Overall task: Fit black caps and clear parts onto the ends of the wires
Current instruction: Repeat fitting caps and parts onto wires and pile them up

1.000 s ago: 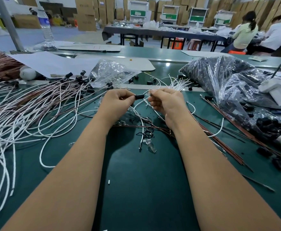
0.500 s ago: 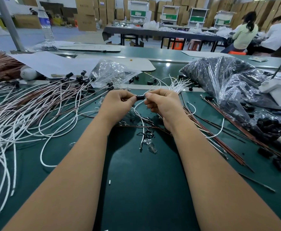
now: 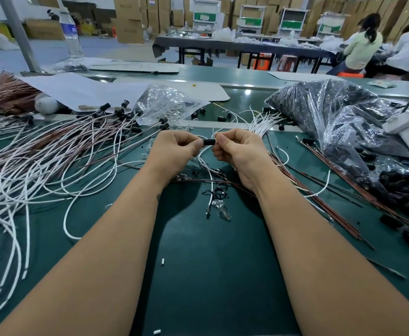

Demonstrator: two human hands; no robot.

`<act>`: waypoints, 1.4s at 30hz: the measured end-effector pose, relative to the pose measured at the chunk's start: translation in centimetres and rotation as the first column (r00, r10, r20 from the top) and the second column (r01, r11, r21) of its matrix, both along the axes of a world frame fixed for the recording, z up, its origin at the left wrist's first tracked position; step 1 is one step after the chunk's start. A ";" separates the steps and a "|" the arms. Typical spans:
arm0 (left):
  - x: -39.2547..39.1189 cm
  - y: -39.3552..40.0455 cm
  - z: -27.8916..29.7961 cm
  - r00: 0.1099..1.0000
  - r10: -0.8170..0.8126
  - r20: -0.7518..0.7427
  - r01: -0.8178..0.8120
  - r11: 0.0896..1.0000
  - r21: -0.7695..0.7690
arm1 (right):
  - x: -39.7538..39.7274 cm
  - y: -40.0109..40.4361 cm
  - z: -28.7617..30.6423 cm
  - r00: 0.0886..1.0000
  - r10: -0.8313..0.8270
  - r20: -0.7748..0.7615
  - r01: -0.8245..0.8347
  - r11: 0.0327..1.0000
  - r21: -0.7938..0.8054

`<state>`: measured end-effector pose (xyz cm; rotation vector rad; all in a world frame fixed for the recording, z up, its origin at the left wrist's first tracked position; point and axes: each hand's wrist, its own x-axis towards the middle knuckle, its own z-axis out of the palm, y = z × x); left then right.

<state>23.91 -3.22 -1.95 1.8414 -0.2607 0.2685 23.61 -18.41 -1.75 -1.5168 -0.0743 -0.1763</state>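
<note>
Hands at mid-table — left hand [image 3: 174, 149] and right hand [image 3: 235, 149], fingertips of each pinching opposite ends of black cap [image 3: 208, 142]. White wire [image 3: 204, 166] looping down from between them toward near side. Capped wires [image 3: 72, 141] piled left — bag of caps [image 3: 332, 112] far right.

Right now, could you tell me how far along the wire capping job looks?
Done: a spread of capped wires lies at the left. In hand: the left hand and right hand hold one black cap between them. Left: bare white wires behind the hands, and a big bag of caps at the right.
</note>
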 end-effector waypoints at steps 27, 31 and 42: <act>-0.1 0.1 -0.1 0.999 -0.002 0.041 0.001 1.000 0.020 | -0.1 0.3 0.1 0.999 -0.048 -0.006 0.046 0.986 -0.163; 0.0 0.4 0.0 0.999 -0.016 0.029 0.016 0.999 -0.030 | -0.3 0.5 0.2 0.999 -0.034 0.040 0.040 0.987 -0.154; 0.4 1.4 0.0 0.994 0.100 0.034 -0.096 0.991 -0.091 | -0.5 1.1 0.9 0.959 -0.271 0.088 0.282 0.948 -0.151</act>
